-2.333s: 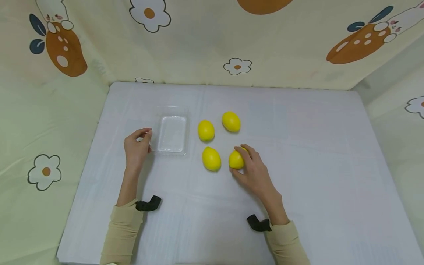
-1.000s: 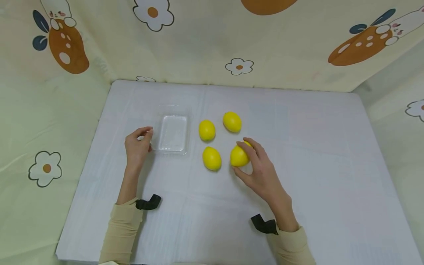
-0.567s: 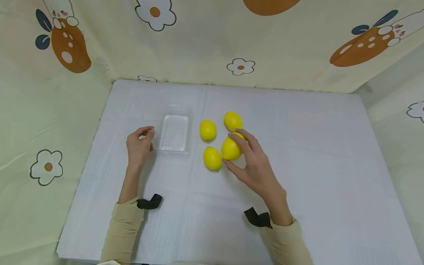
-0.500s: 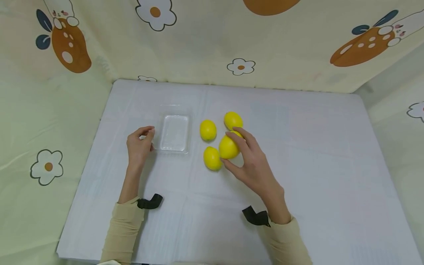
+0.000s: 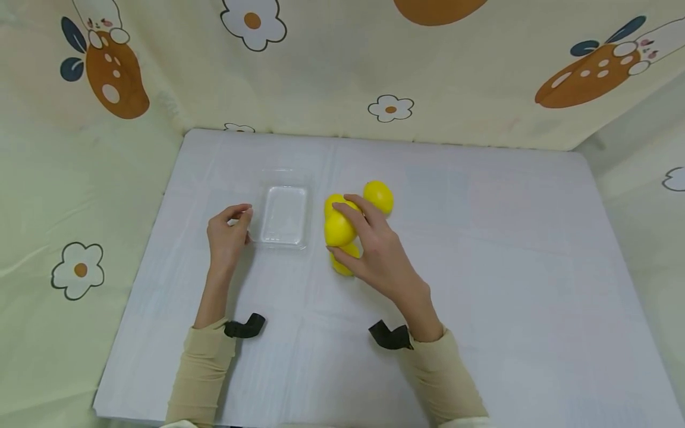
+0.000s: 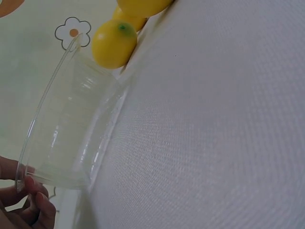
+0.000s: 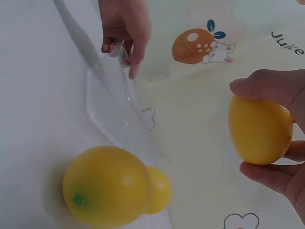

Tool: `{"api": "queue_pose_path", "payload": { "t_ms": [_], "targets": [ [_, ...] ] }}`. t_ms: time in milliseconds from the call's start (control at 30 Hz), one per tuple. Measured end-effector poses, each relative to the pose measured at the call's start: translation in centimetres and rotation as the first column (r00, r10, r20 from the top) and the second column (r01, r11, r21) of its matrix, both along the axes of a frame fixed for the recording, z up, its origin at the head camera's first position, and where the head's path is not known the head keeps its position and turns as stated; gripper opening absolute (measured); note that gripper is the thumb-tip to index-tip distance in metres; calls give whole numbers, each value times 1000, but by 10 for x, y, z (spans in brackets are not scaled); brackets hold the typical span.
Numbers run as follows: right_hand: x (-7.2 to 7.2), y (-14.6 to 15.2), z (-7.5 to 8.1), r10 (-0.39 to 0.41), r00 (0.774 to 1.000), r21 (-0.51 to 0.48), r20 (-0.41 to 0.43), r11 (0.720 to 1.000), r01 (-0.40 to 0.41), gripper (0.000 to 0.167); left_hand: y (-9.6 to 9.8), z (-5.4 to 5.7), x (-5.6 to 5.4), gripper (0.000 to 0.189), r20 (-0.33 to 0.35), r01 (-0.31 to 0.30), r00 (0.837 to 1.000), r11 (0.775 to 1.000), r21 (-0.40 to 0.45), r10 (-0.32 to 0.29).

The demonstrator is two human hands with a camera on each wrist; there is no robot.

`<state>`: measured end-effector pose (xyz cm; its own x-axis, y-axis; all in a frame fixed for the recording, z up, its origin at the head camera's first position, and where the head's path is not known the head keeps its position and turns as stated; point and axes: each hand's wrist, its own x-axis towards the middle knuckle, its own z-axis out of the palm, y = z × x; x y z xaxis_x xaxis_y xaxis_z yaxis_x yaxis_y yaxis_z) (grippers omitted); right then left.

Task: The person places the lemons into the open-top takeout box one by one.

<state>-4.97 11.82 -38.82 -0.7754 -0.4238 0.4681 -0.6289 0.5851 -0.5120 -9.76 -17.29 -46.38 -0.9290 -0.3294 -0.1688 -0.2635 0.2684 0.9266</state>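
My left hand [image 5: 226,238] pinches the left rim of a clear plastic container [image 5: 285,217], which stands upright on the table. In the left wrist view, thumb and fingers grip that container's [image 6: 71,119] edge. My right hand [image 5: 382,255] holds a yellow lemon [image 5: 339,230] between thumb and fingers, raised off the table. The right wrist view shows this held lemon [image 7: 259,131] well apart from the others. Beneath it, partly hidden, are one lemon [image 5: 334,202] behind and another lemon [image 5: 341,267] in front. A third loose lemon [image 5: 379,195] lies farther back.
A white cloth covers the table [image 5: 508,267]. Patterned cream fabric [image 5: 321,71] hangs along the back and both sides. Each wrist carries a black camera mount, one on the left [image 5: 245,326] and one on the right [image 5: 389,336].
My right hand has picked up the front-right lemon and carried it left, over the lemons nearest the container. The left hand keeps its grip on the rim.
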Motion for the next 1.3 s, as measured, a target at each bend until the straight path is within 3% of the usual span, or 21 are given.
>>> {"api": "queue_pose_path", "payload": {
  "t_ms": [267,567,900,1167,1300],
  "targets": [
    [-19,-23,-11,46,998,24,32,999,-46,64,0,0,1,27,-1,12,1000,1000,-5,-12],
    [-38,-54,-19,80,983,70,167,993,-93,62,-4,-2,0,26,-4,10,1000,1000,-2,-10],
    [-53,-79,-32,99,975,118,201,985,-125,62,-4,-3,-1,28,-1,17,1000,1000,-3,-17],
    [-68,-104,-45,125,937,136,326,975,-178,63,-6,-4,-2,30,-32,36,999,999,18,-35],
    [-76,-113,-52,127,897,154,423,966,-209,63,-7,-4,-2,30,-31,37,999,999,25,-36]
  ]
}}
